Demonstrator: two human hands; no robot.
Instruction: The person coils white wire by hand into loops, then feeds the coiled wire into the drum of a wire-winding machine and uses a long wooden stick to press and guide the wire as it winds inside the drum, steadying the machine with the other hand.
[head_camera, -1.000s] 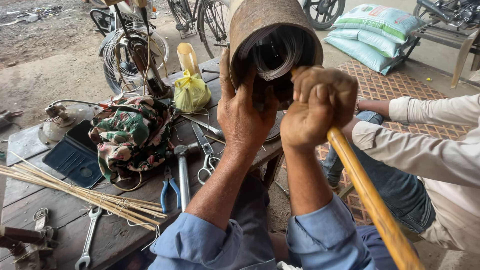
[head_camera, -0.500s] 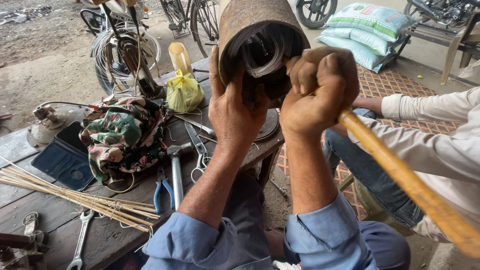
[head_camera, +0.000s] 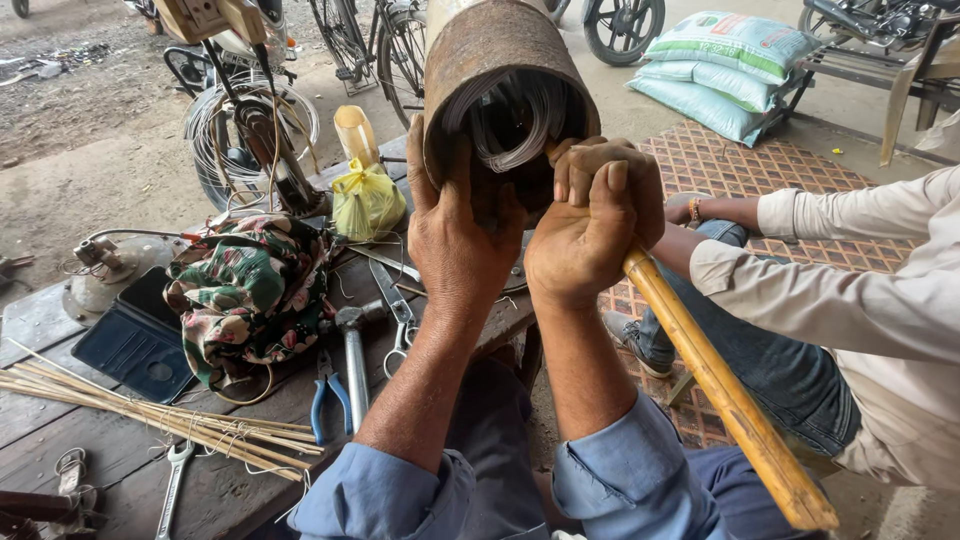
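A rusty metal cylinder (head_camera: 500, 60) with shiny wire coils (head_camera: 520, 120) inside is held up in front of me, its open end facing me. My left hand (head_camera: 455, 235) grips its lower rim, fingers reaching into the opening. My right hand (head_camera: 590, 225) is closed around a yellowish wooden stick (head_camera: 720, 380) whose tip goes into the cylinder among the coils. The stick slants down to the lower right.
A wooden workbench (head_camera: 60, 420) at left holds a hammer (head_camera: 354, 350), blue-handled pliers (head_camera: 326, 395), scissors (head_camera: 400, 310), a patterned cloth bag (head_camera: 250, 290), thin sticks (head_camera: 150, 415), a wrench (head_camera: 172, 480) and a yellow plastic bag (head_camera: 368, 198). Another person in a white sleeve (head_camera: 850, 300) sits at right. Sacks (head_camera: 730, 60) lie behind.
The cylinder has shifted slightly and tipped more toward me. My right hand has moved the stick's tip deeper into the coils, and the stick now slants more steeply downward.
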